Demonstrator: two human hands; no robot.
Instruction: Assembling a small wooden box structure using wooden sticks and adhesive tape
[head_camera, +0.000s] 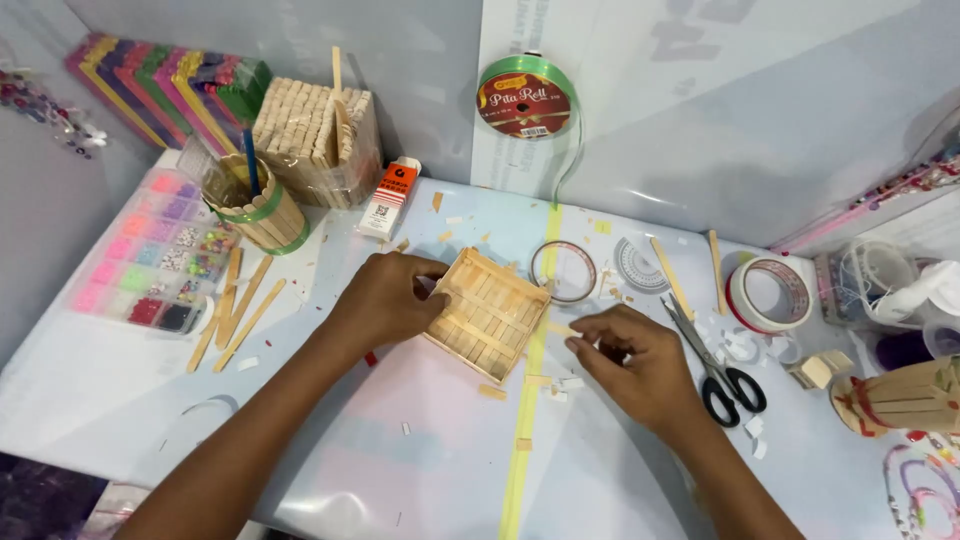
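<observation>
Stick panel lies tilted between both hands: left hand grips its left edge, right hand just beside its right corner, fingers pinched together.

Two bare forearms, sleeveless, no rings or watch

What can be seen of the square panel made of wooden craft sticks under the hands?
The square panel of pale wooden craft sticks lies flat on the light blue table, turned cornerwise to the camera. Sticks laid side by side form its face, with further sticks crossing on top as rails and edging. The left hand holds its left edge, fingers on the wood. The right hand rests close by its right corner; contact cannot be told. A yellow tape strip runs under it.
</observation>
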